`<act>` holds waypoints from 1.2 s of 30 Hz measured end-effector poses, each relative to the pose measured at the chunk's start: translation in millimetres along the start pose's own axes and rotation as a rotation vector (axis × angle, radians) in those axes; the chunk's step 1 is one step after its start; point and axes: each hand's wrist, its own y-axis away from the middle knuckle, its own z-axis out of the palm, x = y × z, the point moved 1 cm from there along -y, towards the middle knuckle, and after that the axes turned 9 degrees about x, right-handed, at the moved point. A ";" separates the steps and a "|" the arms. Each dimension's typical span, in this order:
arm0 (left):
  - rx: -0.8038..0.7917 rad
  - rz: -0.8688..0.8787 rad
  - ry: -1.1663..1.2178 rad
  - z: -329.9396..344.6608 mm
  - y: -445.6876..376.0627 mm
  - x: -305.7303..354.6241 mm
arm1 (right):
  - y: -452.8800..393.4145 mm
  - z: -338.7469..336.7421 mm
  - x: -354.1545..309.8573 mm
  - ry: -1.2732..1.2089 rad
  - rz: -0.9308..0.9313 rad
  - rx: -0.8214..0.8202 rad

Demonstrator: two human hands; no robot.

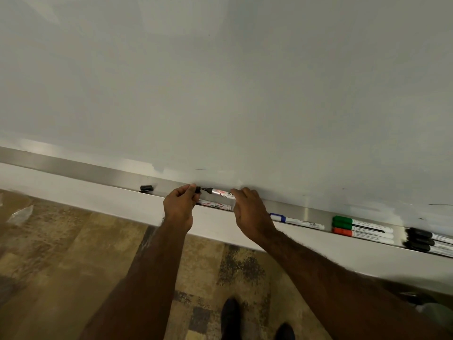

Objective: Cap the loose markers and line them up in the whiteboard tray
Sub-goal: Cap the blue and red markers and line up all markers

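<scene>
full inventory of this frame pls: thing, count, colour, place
whiteboard: 1, white, fills upper frame
tray: 1, silver, along board's bottom edge
uncapped marker: 1, white barrel, black tip, held above tray
cap in fingers: 1, black, just left of that tip
loose cap: 1, black, in tray, far left
marker under hands: 1, white barrel, lying in tray; cap hidden
blue marker: 1, in tray, right of hands
green markers: 2, capped, in tray
red marker: 1, capped, beside the green
black markers: 3, capped, far right
floor: brown, mottled
shoes: 2, black, bottom
left hand: pinching cap
right hand: holding marker barrel
</scene>
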 end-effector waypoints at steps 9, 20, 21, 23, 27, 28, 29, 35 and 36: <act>-0.013 0.021 -0.004 8.8 14.3 -1.9 | 3.7 -5.2 2.1 -0.029 0.016 0.022; -0.070 0.058 -0.043 32.8 42.7 -10.3 | 10.2 -19.7 14.5 -0.072 0.115 0.084; -0.071 0.055 -0.056 36.2 45.4 -12.4 | 11.6 -22.2 17.7 -0.072 0.124 0.081; -0.071 0.042 -0.077 44.3 51.6 -17.6 | 14.6 -28.4 25.8 -0.066 0.132 0.075; -0.087 0.034 -0.118 59.9 64.3 -25.4 | 24.4 -40.0 43.9 -0.059 0.174 0.057; -0.100 0.037 -0.127 64.5 68.1 -27.0 | 26.6 -43.8 48.5 -0.060 0.185 0.053; -0.110 0.040 -0.134 68.6 71.9 -27.7 | 27.8 -47.1 51.9 -0.061 0.192 0.048; -0.189 0.054 -0.192 81.5 86.0 -36.1 | 35.7 -67.8 69.1 -0.064 0.213 0.034; -0.206 0.058 -0.230 83.2 86.3 -38.1 | 36.0 -72.5 74.0 -0.054 0.212 0.023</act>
